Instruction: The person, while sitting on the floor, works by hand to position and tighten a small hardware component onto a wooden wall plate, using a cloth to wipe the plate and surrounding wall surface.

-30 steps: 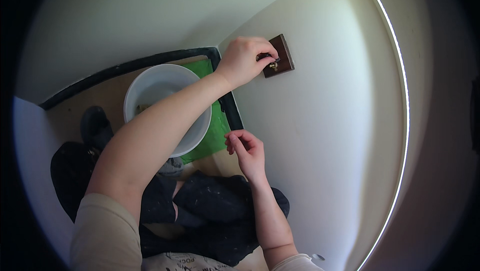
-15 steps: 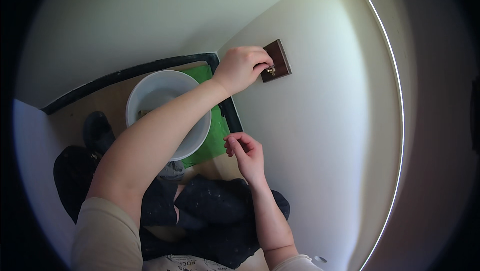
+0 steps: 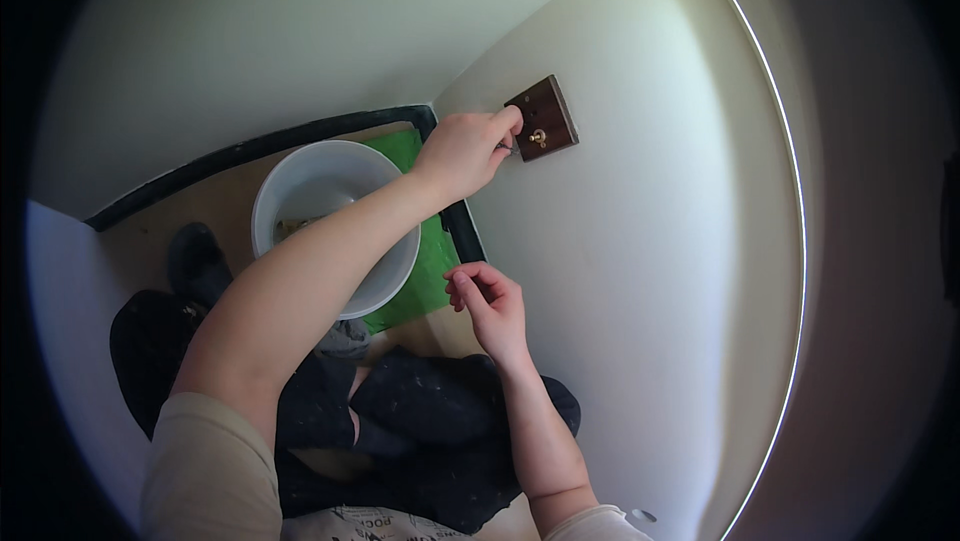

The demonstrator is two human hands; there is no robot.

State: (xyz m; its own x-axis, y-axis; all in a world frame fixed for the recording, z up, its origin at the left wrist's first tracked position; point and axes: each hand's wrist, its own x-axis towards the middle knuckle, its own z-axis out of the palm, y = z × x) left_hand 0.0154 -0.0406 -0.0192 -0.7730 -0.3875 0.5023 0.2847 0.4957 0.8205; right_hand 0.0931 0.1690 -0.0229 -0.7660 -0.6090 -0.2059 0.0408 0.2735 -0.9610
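Observation:
My left hand point(image 3: 462, 156) reaches across to a dark brown wooden wall plate point(image 3: 543, 119). Its curled fingers meet the left side of that plate, and a small dark bit shows by the thumb, too small to name. A brass toggle switch point(image 3: 538, 137) sticks out of the plate, just right of my fingertips and apart from them. Lower down, my right hand point(image 3: 490, 306) hovers near the wall with fingers curled in and thumb against them. Whatever it may hold is hidden.
A white bucket point(image 3: 262, 203) with something yellowish at its bottom stands under my left forearm, partly on a green sheet point(image 3: 437, 266). Dark skirting point(image 3: 210, 153) runs along the walls. My dark-clothed legs point(image 3: 420, 411) are folded close below, with a dark shoe point(image 3: 198, 261) left of the bucket.
My left hand has moved left off the toggle to the plate's left side, so the toggle now shows fully. My right hand has barely moved.

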